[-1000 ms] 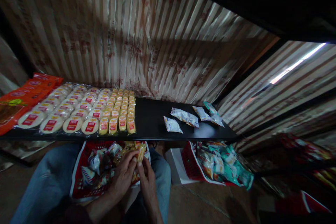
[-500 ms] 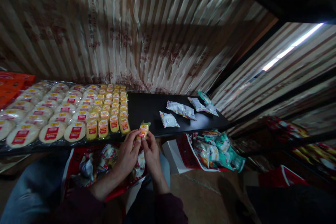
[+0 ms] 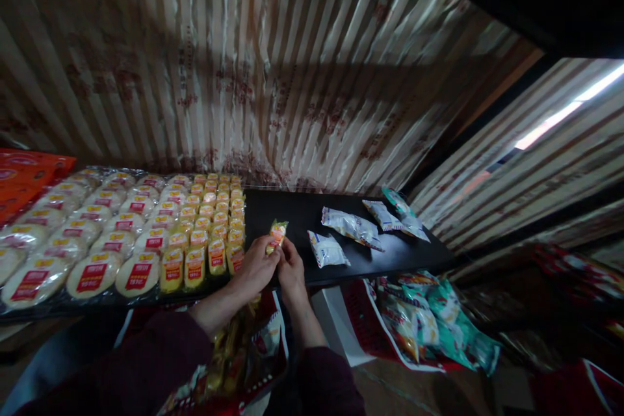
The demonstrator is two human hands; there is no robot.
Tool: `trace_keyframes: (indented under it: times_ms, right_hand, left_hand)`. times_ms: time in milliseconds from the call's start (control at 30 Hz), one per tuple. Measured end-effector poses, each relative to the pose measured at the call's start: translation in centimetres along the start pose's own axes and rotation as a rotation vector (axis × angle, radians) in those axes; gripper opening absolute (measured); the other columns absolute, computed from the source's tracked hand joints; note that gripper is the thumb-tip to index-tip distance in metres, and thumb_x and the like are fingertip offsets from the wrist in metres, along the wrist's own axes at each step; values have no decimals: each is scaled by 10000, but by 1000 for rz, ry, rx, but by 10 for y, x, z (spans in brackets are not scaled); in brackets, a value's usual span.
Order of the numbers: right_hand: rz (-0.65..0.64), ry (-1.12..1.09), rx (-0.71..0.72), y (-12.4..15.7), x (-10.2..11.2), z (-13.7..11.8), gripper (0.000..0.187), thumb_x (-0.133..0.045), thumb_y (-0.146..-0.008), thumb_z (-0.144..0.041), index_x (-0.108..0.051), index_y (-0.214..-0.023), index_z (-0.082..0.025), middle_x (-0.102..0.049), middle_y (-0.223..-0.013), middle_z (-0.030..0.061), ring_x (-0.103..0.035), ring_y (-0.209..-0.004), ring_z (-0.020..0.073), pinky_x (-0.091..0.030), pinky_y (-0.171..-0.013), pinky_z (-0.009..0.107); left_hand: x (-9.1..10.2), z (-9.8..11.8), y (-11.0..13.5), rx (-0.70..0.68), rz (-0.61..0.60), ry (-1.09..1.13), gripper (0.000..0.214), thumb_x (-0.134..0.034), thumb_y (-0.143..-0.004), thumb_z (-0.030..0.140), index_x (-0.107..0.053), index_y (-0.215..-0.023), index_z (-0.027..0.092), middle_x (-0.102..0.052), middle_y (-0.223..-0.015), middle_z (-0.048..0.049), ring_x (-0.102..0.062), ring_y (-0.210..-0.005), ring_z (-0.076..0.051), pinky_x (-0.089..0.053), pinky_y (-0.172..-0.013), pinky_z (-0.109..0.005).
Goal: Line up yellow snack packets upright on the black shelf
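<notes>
Between my two hands is a small wrapped snack cake (image 3: pixel 277 236) in yellow film with a red and white label, held just above the black shelf (image 3: pixel 277 201). My left hand (image 3: pixel 257 263) closes on it from the left. From the right, the fingers of my right hand (image 3: pixel 291 266) pinch its lower edge. Left of my hands, rows of similar small yellow packs (image 3: pixel 195 265) stand close together on the shelf. Beyond them lie rows of round, pale wrapped cakes (image 3: pixel 93 271) with red labels.
White snack bags (image 3: pixel 351 226) lie on the shelf's right part. Below it, a red basket (image 3: pixel 283 344) with yellow packs is under my arms. Another basket (image 3: pixel 380 325) of teal and white bags (image 3: pixel 451 318) is to the right. Orange packages (image 3: pixel 29 175) are at far left. A striped curtain (image 3: pixel 292 78) hangs behind.
Both hands have moved forward and slightly right with the snack cake, from the shelf's front edge to over its surface. The view has tilted up a little, and more yellow packs show in the basket.
</notes>
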State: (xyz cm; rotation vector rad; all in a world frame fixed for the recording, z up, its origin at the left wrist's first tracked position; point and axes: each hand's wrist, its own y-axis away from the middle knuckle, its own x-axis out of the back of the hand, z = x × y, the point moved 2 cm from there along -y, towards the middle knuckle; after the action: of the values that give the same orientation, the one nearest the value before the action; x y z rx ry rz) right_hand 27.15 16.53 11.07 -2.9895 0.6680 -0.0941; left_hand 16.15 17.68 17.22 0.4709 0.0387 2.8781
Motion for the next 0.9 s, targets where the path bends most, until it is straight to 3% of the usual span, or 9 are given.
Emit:
trace_keyframes:
  times_ms: [133, 333, 600, 733, 900]
  right_hand:
    - [-11, -52, -2, -30, -14, 0, 387, -587, -737, -330, -636, -1095, -192, -715, -992, 62, -664, -904, 217, -519, -848, 345]
    - [28, -164, -56, -74, -41, -8, 420, -579, -644, -250, -596, -1060, -201, -700, -952, 42, -662, -878, 201, -522, -810, 316]
    - [26, -99, -85, -118, -61, -4, 376, -545, -639, -219, -593, -1010, -188, -700, -870, 35, -652, -769, 172, -514, -709, 271]
    - [81, -57, -91, -138, -70, 5, 373, -560, -645, -191, -610, -1014, -192, -708, -830, 27, -658, -749, 174, -516, -682, 260]
    - [122, 2, -49, -163, -79, 21, 354, -569, -702, -238, -609, -1053, -216, -708, -806, 5, -672, -749, 166, -511, -657, 238]
  left_hand:
    - [9, 18, -23, 52, 3, -81, 330, -498, -793, 131, -632, -1095, 130, -647, -1162, -116, -601, -1083, -174, -446, -924, -254]
    - [20, 39, -61, 75, 15, -167, 242, -500, -768, 104, -679, -916, 172, -696, -997, -71, -628, -962, -168, -451, -831, -233]
    - [25, 38, -111, 116, 62, -108, 138, -506, -722, 94, -611, -771, 169, -666, -889, -56, -607, -872, -180, -434, -723, -261]
    - [22, 37, -130, 131, 101, -128, 107, -491, -715, 98, -548, -684, 183, -626, -818, -48, -588, -849, -188, -429, -731, -283]
    - [19, 28, -153, 134, 144, -122, 119, -475, -718, 95, -557, -715, 180, -632, -870, -78, -587, -907, -218, -439, -763, -315]
